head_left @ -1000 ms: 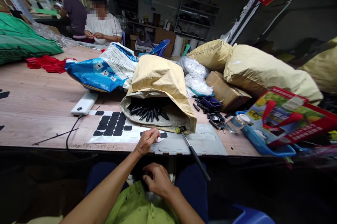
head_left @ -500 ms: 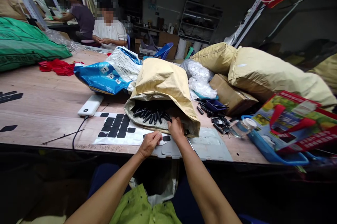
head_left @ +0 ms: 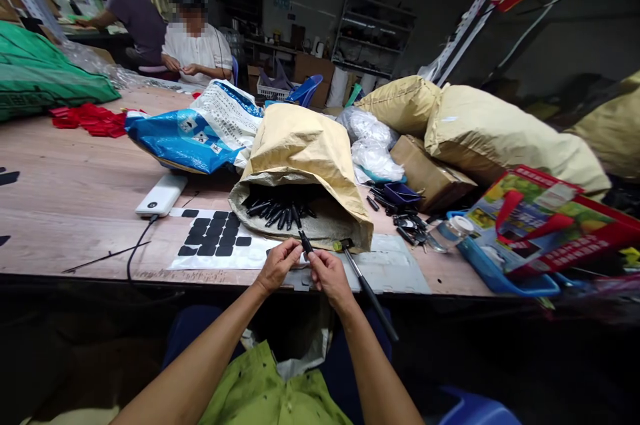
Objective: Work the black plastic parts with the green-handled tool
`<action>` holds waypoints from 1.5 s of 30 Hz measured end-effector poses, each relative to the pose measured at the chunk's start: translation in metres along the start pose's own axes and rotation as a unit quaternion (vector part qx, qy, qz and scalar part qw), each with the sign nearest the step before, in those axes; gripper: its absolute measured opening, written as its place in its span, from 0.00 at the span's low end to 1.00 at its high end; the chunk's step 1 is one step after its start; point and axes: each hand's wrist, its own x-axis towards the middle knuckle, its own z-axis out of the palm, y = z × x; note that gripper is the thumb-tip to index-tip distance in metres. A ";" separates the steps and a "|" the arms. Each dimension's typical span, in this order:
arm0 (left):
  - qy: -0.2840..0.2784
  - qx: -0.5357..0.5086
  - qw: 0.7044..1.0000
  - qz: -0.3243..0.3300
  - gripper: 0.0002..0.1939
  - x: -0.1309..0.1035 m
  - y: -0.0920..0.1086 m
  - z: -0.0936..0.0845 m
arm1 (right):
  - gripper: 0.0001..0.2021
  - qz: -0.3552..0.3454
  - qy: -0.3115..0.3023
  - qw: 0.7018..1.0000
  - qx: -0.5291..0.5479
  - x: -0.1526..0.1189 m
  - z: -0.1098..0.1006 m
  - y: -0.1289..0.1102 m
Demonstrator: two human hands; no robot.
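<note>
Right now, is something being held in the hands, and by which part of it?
The right hand pinches a slim black pen-shaped piece by the end nearest the wearer. The left hand is close beside it; whether it grips anything cannot be told.

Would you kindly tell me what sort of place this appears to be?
Probably a small assembly workshop: slim black parts lie in an open sack on the worktable, bulging sacks lie nearby, and two people sit beyond.
</note>
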 end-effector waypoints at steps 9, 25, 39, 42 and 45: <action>0.075 0.058 0.994 0.063 0.30 0.001 -0.004 -0.002 | 0.17 -0.078 0.020 0.988 -0.129 -0.006 -0.004 -0.006; 0.012 0.352 0.933 0.070 0.08 0.005 -0.004 0.007 | 0.07 -0.026 0.232 0.773 -0.589 -0.040 -0.084 -0.017; -0.022 0.404 0.914 0.034 0.12 0.004 0.005 0.010 | 0.20 -0.192 0.239 0.828 -0.469 -0.074 -0.044 -0.018; -0.026 0.399 0.916 0.027 0.11 0.004 0.005 0.009 | 0.21 -0.213 0.252 0.810 -0.484 -0.072 -0.035 -0.020; -0.026 0.394 0.918 0.024 0.12 0.005 0.005 0.009 | 0.21 -0.216 0.253 0.789 -0.517 -0.072 -0.030 -0.015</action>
